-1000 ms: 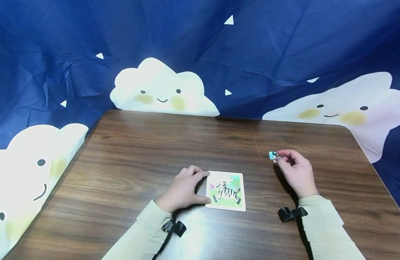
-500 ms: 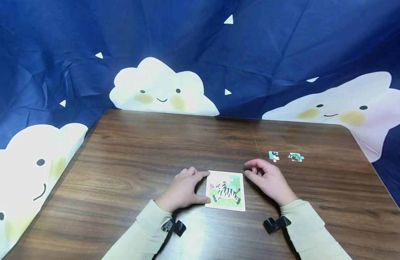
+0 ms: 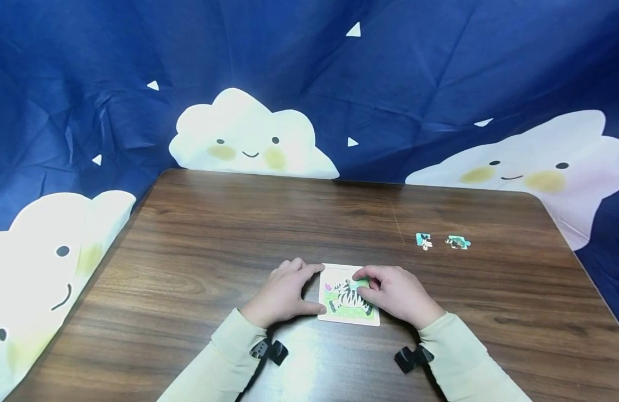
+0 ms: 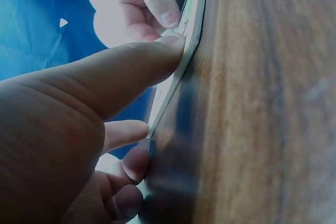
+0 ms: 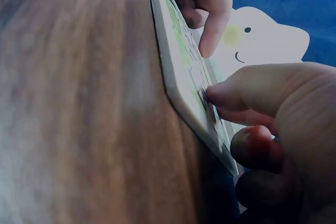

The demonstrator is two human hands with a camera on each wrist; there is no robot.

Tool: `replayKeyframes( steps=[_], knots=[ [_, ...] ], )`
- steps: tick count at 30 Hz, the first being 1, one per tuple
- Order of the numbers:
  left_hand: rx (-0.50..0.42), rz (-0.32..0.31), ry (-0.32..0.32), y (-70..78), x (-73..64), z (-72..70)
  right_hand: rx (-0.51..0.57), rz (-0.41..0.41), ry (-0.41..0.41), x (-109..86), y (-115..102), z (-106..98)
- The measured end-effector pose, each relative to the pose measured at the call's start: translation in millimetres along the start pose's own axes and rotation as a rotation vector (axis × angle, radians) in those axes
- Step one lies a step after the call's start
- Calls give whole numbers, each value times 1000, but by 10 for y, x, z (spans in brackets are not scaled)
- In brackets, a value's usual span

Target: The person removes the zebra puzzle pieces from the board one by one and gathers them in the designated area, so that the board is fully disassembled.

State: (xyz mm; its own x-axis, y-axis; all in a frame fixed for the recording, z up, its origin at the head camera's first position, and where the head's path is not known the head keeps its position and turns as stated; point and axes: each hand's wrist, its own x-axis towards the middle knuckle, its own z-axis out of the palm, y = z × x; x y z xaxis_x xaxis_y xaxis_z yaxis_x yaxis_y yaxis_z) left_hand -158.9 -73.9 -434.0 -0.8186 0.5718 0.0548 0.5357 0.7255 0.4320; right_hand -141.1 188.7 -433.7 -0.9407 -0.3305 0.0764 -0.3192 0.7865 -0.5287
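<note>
A square zebra jigsaw puzzle [image 3: 346, 320] in a pale frame lies flat on the table. My left hand [image 3: 284, 290] steadies its left side, with the thumb at the lower corner and the index finger at the upper one. In the left wrist view that thumb [image 4: 131, 69] presses on the frame's edge. My right hand [image 3: 397, 290] reaches over the upper right part, where thumb and index finger pinch a greenish puzzle piece [image 5: 214, 116] at the board's surface. Much of this piece is hidden behind the fingers. The upper left of the picture area is bare and pale.
Two loose puzzle pieces lie farther back on the right of the brown wooden table [image 3: 229, 223]: a blue one with black and white [image 3: 423, 241] and a teal one [image 3: 457, 242]. A blue curtain [image 3: 389, 84] with smiling clouds hangs behind the table.
My right hand has let go of the blue, black and white piece beside the teal one and moved left and nearer, onto the puzzle's upper right. My left hand has stayed put.
</note>
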Motion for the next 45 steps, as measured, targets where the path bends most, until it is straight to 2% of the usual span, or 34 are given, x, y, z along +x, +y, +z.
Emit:
replayKeyframes(
  steps=[14, 23, 28, 34, 45],
  knots=[
    [-20, -6, -8, 23, -5, -18, -9, 29, -17, 19, -58, -5],
    [-10, -11, -17, 15, -13, -15, 88, 92, -9, 8, -109, 8],
    [-11, -9, -12, 19, -22, -15, 112, 82, -1, 5, -51, -8],
    [-6, -12, -10, 8, -17, -6, 69, 66, -10, -3, 37, -68],
    [0, -14, -9, -13, -7, 12, 56, 44, -23, -4, 46, -83]
  ],
)
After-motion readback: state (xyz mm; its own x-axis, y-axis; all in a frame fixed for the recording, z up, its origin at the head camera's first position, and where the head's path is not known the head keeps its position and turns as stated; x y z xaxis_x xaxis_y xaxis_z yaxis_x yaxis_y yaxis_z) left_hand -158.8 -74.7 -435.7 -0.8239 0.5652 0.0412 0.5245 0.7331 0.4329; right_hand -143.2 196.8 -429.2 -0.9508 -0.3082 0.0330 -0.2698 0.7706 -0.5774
